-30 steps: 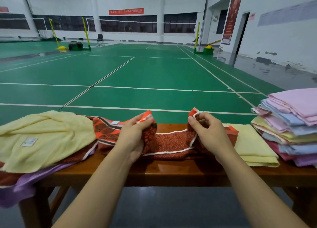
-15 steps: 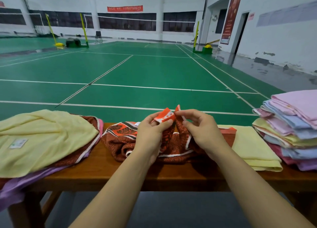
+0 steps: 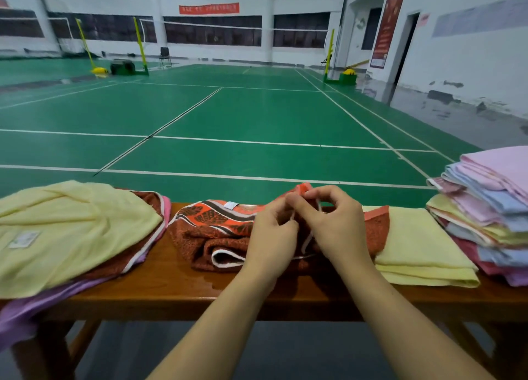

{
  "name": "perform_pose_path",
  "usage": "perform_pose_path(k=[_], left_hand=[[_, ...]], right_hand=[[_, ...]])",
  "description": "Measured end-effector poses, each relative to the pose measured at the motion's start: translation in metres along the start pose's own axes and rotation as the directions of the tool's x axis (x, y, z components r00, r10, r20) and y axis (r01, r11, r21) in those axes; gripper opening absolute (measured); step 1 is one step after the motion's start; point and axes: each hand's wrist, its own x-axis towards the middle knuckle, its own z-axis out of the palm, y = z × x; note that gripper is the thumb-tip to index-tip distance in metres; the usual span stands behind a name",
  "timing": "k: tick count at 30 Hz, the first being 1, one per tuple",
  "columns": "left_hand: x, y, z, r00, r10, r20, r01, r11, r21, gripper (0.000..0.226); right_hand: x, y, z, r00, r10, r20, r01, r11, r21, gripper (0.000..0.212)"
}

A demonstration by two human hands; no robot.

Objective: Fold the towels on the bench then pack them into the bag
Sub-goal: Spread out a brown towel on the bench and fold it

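An orange and brown patterned towel (image 3: pixel 217 231) is bunched at the middle of the wooden worktop (image 3: pixel 171 291), and every other place is given from it. Its upper edge is pinched by both hands directly over its right half: the left hand (image 3: pixel 273 236) is closed on the cloth with thumb and fingers curled, and the right hand (image 3: pixel 337 225) is closed on the same edge just beside it, so that the fingertips of the two grips nearly touch. A white-trimmed fold of the towel is seen below the left hand, and a small white label (image 3: pixel 231 205) is seen on its far edge. Immediately right of the patterned towel, and partly under it, a folded yellow towel (image 3: pixel 420 254) is laid flat. Further right, a stack of folded towels (image 3: pixel 491 208) in pink, blue and yellow is piled at the end of the worktop. Left of the patterned towel, a loose heap is spread, topped by an unfolded yellow towel (image 3: pixel 71 231), with a brown towel and a purple towel (image 3: pixel 20 316) beneath it, the purple one hanging over the near edge. Beyond the patterned towel, a green court floor (image 3: pixel 257 116) with white lines is seen.
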Motion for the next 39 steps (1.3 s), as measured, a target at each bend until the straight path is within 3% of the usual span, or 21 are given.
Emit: perform_pose_path(k=[3, 5, 7, 9, 11, 12, 14, 15, 16, 18, 20, 22, 24, 26, 28, 31, 33, 37, 39], left_hand=[[-0.009, 0.003, 0.000, 0.958, -0.067, 0.279, 0.053, 0.997, 0.056, 0.066], [-0.005, 0.010, -0.009, 0.933, -0.101, 0.344, 0.041, 0.983, 0.179, 0.063], [0.014, 0.015, -0.028, 0.977, -0.074, 0.198, 0.002, 0.940, 0.340, 0.048], [0.049, 0.011, -0.057, 0.996, 0.017, -0.083, 0.031, 0.839, 0.543, 0.039], [0.085, -0.003, -0.091, 0.966, 0.067, -0.251, 0.146, 0.658, 0.738, 0.026], [0.099, -0.013, -0.105, 0.961, 0.023, -0.275, 0.222, 0.525, 0.821, 0.025], [0.115, -0.034, -0.121, 0.947, -0.100, -0.305, 0.320, 0.218, 0.922, 0.044], [0.119, -0.042, -0.125, 0.938, -0.120, -0.324, 0.337, 0.106, 0.936, 0.052], [0.122, -0.047, -0.127, 0.930, -0.117, -0.348, 0.358, 0.070, 0.931, 0.058], [0.128, -0.050, -0.131, 0.923, -0.099, -0.373, 0.384, 0.144, 0.912, 0.059], [0.129, -0.047, -0.127, 0.942, -0.078, -0.326, 0.335, 0.229, 0.914, 0.041], [0.129, -0.041, -0.115, 0.977, -0.019, -0.212, 0.208, 0.300, 0.931, 0.025], [0.132, -0.034, -0.091, 0.994, 0.053, -0.099, 0.062, 0.472, 0.879, 0.018], [0.136, -0.024, -0.058, 0.995, 0.073, 0.067, -0.099, 0.674, 0.732, 0.017], [0.139, -0.019, -0.022, 0.963, 0.036, 0.267, -0.193, 0.784, 0.590, 0.022], [0.145, -0.026, 0.030, 0.887, -0.054, 0.459, -0.266, 0.752, 0.603, 0.021], [0.151, -0.039, 0.058, 0.860, -0.095, 0.501, -0.288, 0.720, 0.631, 0.016], [0.161, -0.052, 0.099, 0.829, -0.140, 0.542, -0.285, 0.728, 0.624, 0.010], [0.168, -0.059, 0.114, 0.817, -0.189, 0.545, -0.252, 0.733, 0.632, 0.013]], right_hand=[[0.003, 0.007, -0.010, 0.987, 0.134, -0.087, -0.131, 0.990, 0.047, 0.022], [0.005, 0.019, -0.022, 0.984, 0.168, -0.060, -0.171, 0.984, -0.052, 0.016], [0.006, 0.025, -0.035, 0.977, 0.209, 0.033, -0.203, 0.969, -0.144, 0.011], [0.005, 0.028, -0.047, 0.976, 0.198, 0.093, -0.167, 0.949, -0.269, 0.009], [0.000, 0.029, -0.058, 0.975, 0.182, 0.126, -0.127, 0.926, -0.356, 0.011], [-0.002, 0.029, -0.062, 0.972, 0.190, 0.139, -0.125, 0.917, -0.378, 0.010], [-0.006, 0.031, -0.068, 0.962, 0.224, 0.156, -0.141, 0.897, -0.419, 0.008], [-0.007, 0.033, -0.070, 0.954, 0.252, 0.164, -0.160, 0.888, -0.431, 0.010], [-0.008, 0.034, -0.073, 0.941, 0.291, 0.171, -0.198, 0.886, -0.418, 0.011], [-0.009, 0.034, -0.079, 0.912, 0.365, 0.187, -0.283, 0.891, -0.356, 0.009], [-0.009, 0.036, -0.082, 0.894, 0.401, 0.200, -0.315, 0.879, -0.357, 0.010], [-0.011, 0.037, -0.082, 0.880, 0.421, 0.220, -0.315, 0.864, -0.392, 0.009], [-0.011, 0.035, -0.083, 0.871, 0.432, 0.234, -0.310, 0.853, -0.421, 0.008], [-0.010, 0.034, -0.084, 0.855, 0.449, 0.261, -0.308, 0.843, -0.441, 0.008], [-0.009, 0.033, -0.086, 0.835, 0.469, 0.286, -0.321, 0.839, -0.440, 0.008], [-0.007, 0.032, -0.092, 0.810, 0.505, 0.298, -0.374, 0.836, -0.401, 0.005], [-0.004, 0.031, -0.098, 0.806, 0.512, 0.296, -0.379, 0.832, -0.406, 0.007], [-0.004, 0.029, -0.105, 0.815, 0.505, 0.284, -0.369, 0.831, -0.416, 0.036], [-0.002, 0.031, -0.108, 0.805, 0.515, 0.296, -0.386, 0.832, -0.398, 0.035]])
